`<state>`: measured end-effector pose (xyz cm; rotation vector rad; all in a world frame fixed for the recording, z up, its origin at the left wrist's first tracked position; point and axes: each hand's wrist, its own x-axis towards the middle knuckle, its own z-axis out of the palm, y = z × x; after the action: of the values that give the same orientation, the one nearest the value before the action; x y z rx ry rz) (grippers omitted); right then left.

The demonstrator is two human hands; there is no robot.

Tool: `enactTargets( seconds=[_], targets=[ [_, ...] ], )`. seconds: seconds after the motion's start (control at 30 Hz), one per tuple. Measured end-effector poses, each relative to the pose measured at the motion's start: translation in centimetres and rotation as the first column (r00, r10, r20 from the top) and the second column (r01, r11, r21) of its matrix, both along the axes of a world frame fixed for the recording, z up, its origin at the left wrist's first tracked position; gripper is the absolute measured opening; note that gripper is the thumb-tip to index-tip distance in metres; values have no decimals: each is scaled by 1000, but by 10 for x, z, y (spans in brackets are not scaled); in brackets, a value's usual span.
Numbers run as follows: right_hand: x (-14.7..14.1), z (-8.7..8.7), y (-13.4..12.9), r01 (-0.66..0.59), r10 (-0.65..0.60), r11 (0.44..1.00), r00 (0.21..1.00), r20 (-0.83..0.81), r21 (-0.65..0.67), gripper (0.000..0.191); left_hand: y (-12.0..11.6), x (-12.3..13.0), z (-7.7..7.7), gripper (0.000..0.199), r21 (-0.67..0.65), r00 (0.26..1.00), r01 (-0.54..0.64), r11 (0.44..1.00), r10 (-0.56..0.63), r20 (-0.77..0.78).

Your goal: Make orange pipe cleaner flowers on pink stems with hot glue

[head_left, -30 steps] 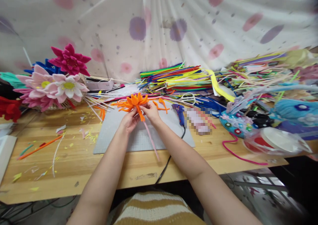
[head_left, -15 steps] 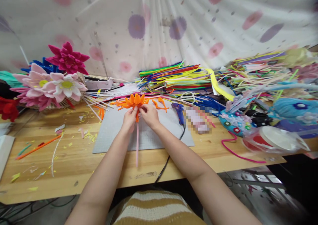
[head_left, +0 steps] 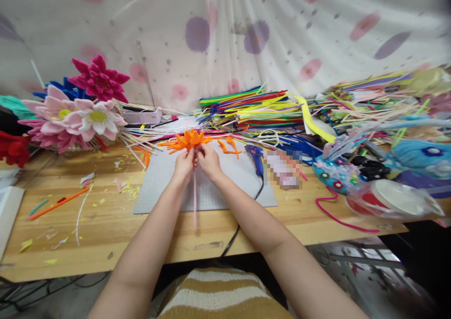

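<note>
An orange flower (head_left: 190,140) is being held over a grey mat (head_left: 158,187) on the wooden worktop (head_left: 116,244), its petals being seen spread outward above the fingers. Its base is being pinched just under the petals by the left hand (head_left: 183,166) and the right hand (head_left: 209,161), the two being held close together, fingertips closed on it from either side. Below them, a pink stem (head_left: 195,197) is being pointed toward the near edge. Loose orange pieces (head_left: 231,143) are being supported by the mat, a blue glue gun (head_left: 256,159) is being seen at its right edge, and coloured pipe cleaners (head_left: 260,105) are being seen heaped behind
</note>
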<state>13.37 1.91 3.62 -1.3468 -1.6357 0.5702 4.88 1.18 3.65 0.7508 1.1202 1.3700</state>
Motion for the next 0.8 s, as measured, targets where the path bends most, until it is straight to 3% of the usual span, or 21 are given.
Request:
enactTargets(
  seconds=[0.23, 0.37, 0.6, 0.8],
  targets=[
    [9, -10, 3, 19, -19, 995, 1000, -1, -98, 13, -4, -8, 2, 27, -119, 984, 148, 982, -158, -81],
    [8, -13, 0, 10, -3, 995, 998, 69, -101, 14, -8, -7, -2, 30, -131, 987, 106, 986, -120, -105],
    [2, -14, 0, 30, -21, 997, 994, 107, -76, 17, -8, -3, -8, 31, -83, 997, 68, 994, -70, -19],
    [0, -14, 2, 27, -19, 998, 994, 109, -65, 17, -4, -6, -12, 30, -77, 997, 47, 996, -52, -61]
  ],
)
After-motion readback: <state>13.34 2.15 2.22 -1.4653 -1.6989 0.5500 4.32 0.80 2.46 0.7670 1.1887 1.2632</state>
